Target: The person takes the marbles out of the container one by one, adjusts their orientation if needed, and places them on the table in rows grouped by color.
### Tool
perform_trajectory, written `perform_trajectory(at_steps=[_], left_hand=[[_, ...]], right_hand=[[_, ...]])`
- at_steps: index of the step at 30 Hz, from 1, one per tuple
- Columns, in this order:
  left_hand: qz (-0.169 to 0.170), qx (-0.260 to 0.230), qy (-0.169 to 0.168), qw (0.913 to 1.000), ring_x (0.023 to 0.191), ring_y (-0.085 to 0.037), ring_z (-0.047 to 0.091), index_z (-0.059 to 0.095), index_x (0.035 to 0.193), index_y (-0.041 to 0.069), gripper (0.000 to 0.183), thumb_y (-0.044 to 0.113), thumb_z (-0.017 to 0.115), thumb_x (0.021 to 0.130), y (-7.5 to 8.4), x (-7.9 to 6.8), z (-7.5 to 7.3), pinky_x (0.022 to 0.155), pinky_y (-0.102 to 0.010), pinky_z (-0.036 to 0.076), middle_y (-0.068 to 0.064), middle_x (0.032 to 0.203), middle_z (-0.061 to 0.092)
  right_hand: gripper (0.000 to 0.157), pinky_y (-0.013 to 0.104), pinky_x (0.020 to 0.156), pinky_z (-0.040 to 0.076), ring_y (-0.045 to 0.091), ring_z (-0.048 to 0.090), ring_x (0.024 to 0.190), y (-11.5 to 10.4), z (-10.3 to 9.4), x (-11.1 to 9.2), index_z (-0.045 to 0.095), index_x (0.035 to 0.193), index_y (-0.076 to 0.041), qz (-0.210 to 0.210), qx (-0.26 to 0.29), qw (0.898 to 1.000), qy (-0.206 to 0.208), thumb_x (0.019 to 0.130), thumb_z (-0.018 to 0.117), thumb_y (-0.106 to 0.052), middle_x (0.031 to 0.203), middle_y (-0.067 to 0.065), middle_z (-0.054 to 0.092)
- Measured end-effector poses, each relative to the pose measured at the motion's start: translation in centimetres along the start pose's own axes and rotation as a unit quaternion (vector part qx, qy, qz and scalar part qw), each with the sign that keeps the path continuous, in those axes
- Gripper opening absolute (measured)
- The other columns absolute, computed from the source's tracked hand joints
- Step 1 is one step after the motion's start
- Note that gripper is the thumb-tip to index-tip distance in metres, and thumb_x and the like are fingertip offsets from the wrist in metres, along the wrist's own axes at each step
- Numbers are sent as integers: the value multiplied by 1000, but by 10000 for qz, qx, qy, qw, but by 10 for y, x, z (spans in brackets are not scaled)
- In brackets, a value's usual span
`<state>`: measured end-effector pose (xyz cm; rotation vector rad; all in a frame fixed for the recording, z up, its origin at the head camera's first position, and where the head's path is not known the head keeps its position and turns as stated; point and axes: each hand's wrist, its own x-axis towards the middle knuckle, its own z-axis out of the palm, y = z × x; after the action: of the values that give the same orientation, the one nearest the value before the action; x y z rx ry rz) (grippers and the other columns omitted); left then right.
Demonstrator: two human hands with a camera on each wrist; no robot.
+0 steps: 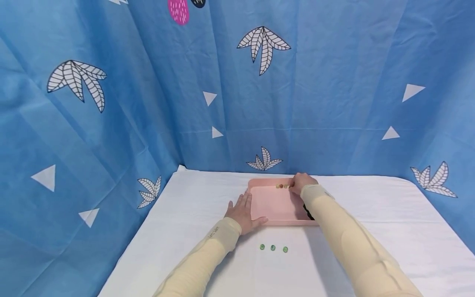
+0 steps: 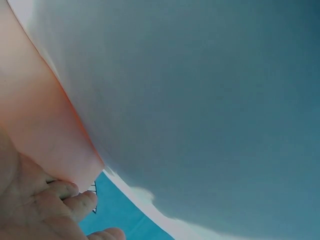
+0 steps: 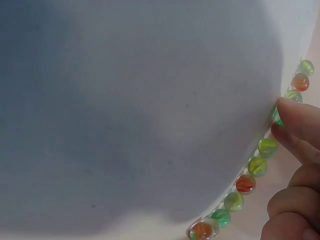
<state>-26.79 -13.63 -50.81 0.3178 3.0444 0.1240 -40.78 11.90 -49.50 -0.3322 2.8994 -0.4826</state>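
A shallow pink tray point(image 1: 276, 202) lies on the white-covered table. My left hand point(image 1: 243, 215) rests with spread fingers against its left side and near corner; the left wrist view shows this hand point(image 2: 45, 210) beside the pink wall. At the tray's far right, my right hand point(image 1: 301, 182) pinches a green glass marble point(image 3: 278, 118) between thumb and finger. Along the tray's edge runs a row of marbles: yellow-green point(image 3: 267, 147), orange-red point(image 3: 245, 184) and green point(image 3: 220, 217). In the head view, a few marbles point(image 1: 281, 186) show left of the right hand; the sleeve hides others.
Three green marbles, left point(image 1: 262, 246), middle point(image 1: 273, 248) and right point(image 1: 285, 249), sit in a line on the white cloth point(image 1: 274, 272) before the tray. Something dark point(image 1: 308, 212) shows beside the right sleeve. A blue patterned curtain point(image 1: 315, 103) stands behind the table.
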Motion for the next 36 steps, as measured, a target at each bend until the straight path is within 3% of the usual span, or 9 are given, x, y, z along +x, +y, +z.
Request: perform_trajectory(at_steps=[9, 17, 28, 33, 36], left_hand=[[61, -5, 5, 10000, 146, -27, 13, 8, 155, 5, 111, 84, 30, 81, 4, -1, 0, 113, -56, 18, -9, 161, 6], [105, 110, -11, 9999, 146, -27, 13, 7, 154, 4, 110, 84, 27, 81, 4, 0, 0, 113, -56, 19, -9, 161, 6], [38, -65, -68, 9999, 146, -28, 12, 8, 155, 5, 111, 84, 30, 81, -1, 2, 4, 113, -58, 17, -9, 161, 5], [51, -164, -76, 9998, 146, -27, 11, 8, 155, 5, 111, 84, 31, 81, -3, 2, 5, 113, -57, 16, -9, 161, 4], [40, -164, -85, 9998, 147, -27, 10, 7, 155, 5, 110, 83, 32, 82, -3, 3, 3, 114, -57, 15, -9, 161, 4]], right_hand=[[11, 41, 74, 54, 21, 63, 88, 5, -4, -7, 77, 94, -18, 69, 100, 9998, 134, 85, 74, -22, 96, 2, 71], [25, 48, 86, 51, 34, 58, 113, 4, -20, -20, 74, 112, -16, 217, 588, 9980, -20, 89, 68, -22, 117, 10, 67], [30, 48, 88, 51, 38, 54, 116, 3, -51, -62, 72, 114, -11, -244, 1033, 9943, 112, 92, 66, -29, 124, 15, 63], [29, 44, 82, 54, 33, 60, 108, 8, -55, -80, 73, 112, -13, -291, 1262, 9912, 285, 91, 67, -32, 120, 14, 65], [28, 40, 75, 53, 26, 64, 95, 9, -57, -92, 74, 110, -14, -335, 1396, 9890, 356, 91, 68, -33, 112, 10, 68]])
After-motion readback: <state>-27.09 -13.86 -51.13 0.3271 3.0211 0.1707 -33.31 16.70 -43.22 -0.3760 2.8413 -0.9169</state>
